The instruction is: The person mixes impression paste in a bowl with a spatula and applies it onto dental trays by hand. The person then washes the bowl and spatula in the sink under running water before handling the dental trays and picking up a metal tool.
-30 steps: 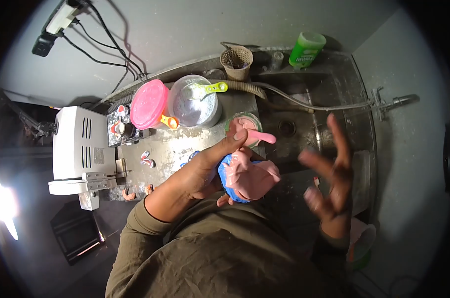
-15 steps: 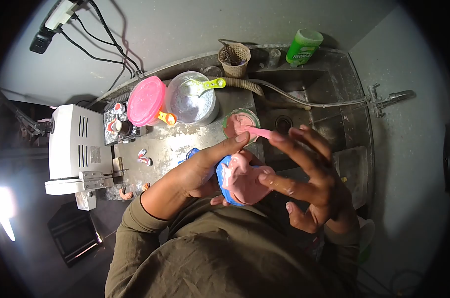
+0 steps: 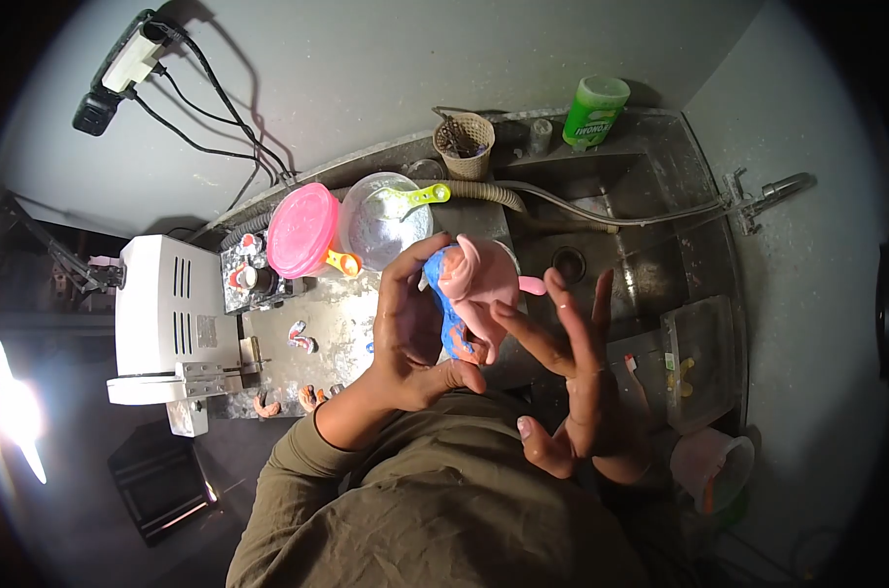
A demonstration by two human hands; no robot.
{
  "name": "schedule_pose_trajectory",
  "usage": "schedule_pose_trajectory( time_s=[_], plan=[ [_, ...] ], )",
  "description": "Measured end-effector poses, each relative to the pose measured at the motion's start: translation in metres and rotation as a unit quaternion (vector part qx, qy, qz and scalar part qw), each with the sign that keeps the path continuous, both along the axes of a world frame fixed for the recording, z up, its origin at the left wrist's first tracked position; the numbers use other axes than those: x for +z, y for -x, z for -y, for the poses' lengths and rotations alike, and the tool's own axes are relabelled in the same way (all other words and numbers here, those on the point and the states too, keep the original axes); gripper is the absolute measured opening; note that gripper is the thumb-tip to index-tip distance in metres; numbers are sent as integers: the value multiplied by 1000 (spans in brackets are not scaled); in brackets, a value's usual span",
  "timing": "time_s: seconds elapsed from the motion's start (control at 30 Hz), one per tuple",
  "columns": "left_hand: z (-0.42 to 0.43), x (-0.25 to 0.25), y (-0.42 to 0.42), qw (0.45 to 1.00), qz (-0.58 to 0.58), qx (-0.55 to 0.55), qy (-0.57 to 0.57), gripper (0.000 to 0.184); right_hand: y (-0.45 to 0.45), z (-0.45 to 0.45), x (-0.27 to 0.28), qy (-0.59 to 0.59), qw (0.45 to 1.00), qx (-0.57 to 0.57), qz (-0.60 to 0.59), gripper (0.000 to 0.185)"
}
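- The left hand grips a blue mould, its fingers curled around the blue side, with the thumb at the lower edge.
- The mould is held up in front of the person's chest, above the near edge of the tabletop.
- A thick, smooth lump of pink paste covers the side of the mould that faces the right hand.
- The right hand holds nothing; its fingers are spread apart, one tip right at the edge of the paste. Whether it touches, I cannot tell.
- A pink handle sticks out just past the paste, close to the right fingertips.
- Beyond the left hand, a clear tub of pale powder stands on the tabletop, a green scoop lying across its rim.
- Beside the tub are a round pink lid and an orange scoop.
- A white machine stands at the left end.
- To the right is a metal sink, with a green bottle standing behind it and a tap at its far side.
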State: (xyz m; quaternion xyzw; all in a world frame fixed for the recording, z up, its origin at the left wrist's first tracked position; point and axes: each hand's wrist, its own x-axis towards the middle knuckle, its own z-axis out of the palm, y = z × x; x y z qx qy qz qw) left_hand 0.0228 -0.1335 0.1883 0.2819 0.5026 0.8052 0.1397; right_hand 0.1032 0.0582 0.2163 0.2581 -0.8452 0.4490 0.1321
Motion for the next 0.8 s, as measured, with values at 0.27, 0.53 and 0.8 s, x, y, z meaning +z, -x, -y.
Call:
schedule_pose_trajectory(
  time_s=[0.27,0.53,0.8],
  plan=[
    [3,-8,6,979,-186,63,46,113,0,-5,14,-9,1000,2,24,88],
    [1,-7,6,977,-192,80,43,112,-1,-3,12,3,1000,-8,-17,80],
    [4,-11,5,972,-215,76,48,115,7,-45,-41,151,971,-171,-76,73]
  ],
)
